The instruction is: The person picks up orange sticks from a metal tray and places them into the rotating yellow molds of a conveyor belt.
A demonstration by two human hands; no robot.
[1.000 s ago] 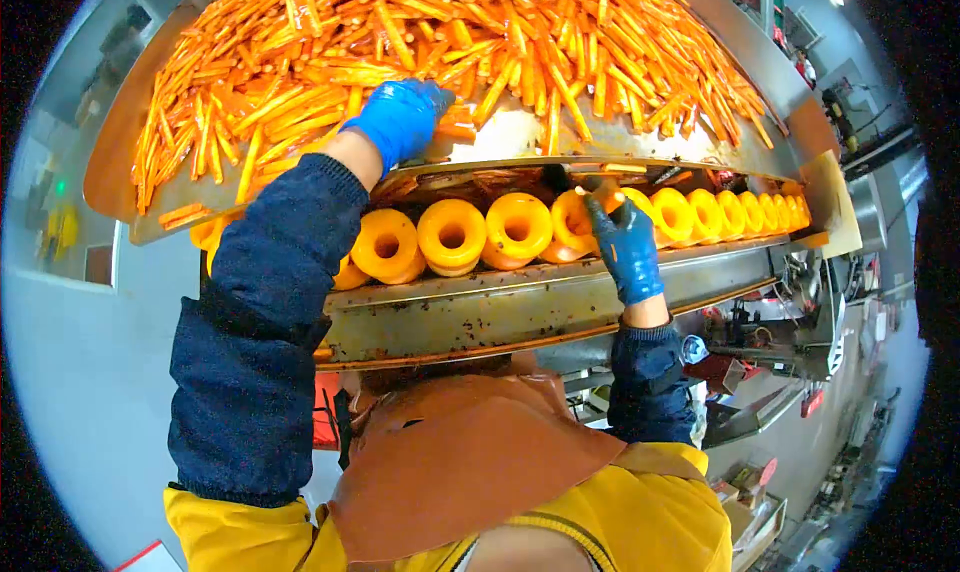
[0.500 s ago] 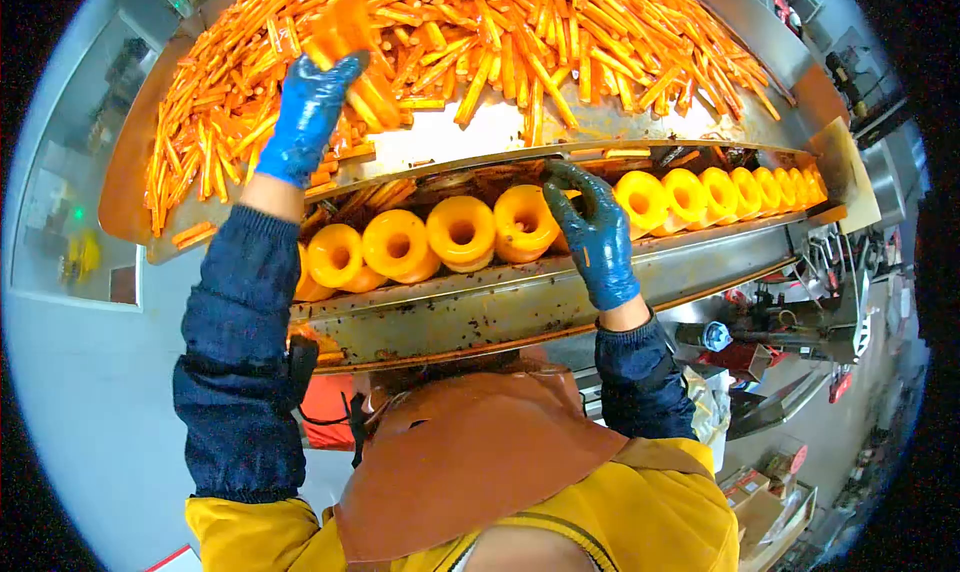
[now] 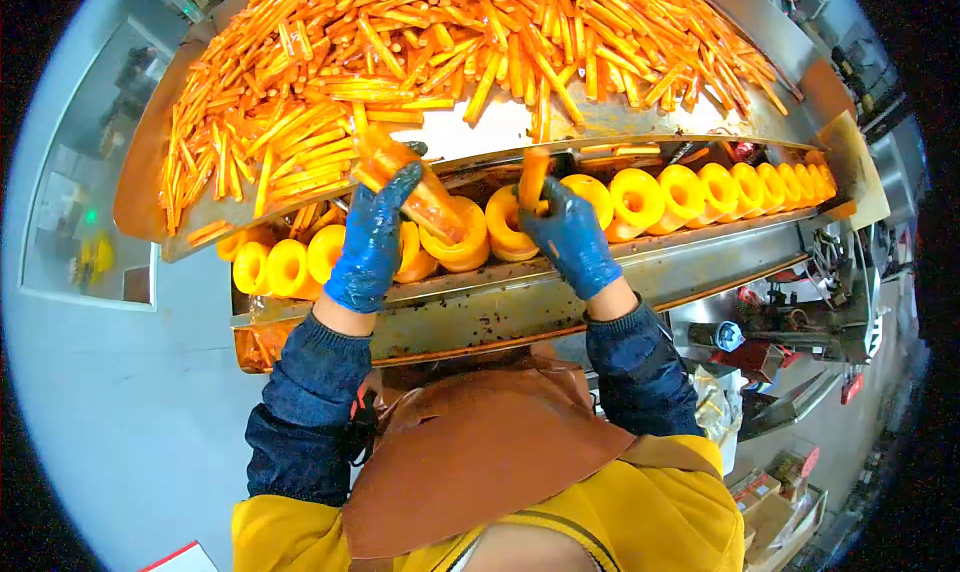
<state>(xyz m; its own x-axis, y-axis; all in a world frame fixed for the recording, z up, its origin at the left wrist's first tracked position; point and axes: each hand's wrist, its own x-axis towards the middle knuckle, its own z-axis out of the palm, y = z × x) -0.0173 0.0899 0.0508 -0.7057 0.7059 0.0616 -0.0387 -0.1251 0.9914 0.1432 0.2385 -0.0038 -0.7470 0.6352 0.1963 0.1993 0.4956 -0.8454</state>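
Observation:
In a blue glove, my left hand (image 3: 372,234) is closed round a bundle of orange sticks (image 3: 412,187), which tilts over the row of yellow cups. My right hand (image 3: 570,234), gloved in blue with darkened fingers, grips a short orange stick piece (image 3: 534,177) that stands upright above its fingers. Between and around the hands runs a row of round yellow cups (image 3: 680,194) with holes in their middles. One yellow cup (image 3: 508,224) sits just left of my right hand, partly covered by it.
A large heap of orange sticks (image 3: 420,42) covers the metal tray (image 3: 480,130) beyond the cups. A metal trough (image 3: 470,307) with dark specks runs along the near side. Boxes (image 3: 765,502) stand on the floor at the lower right.
My left hand has come down and right from the heap with orange sticks in it. My right hand has shifted slightly left and down, and a stick piece now shows in its fingers.

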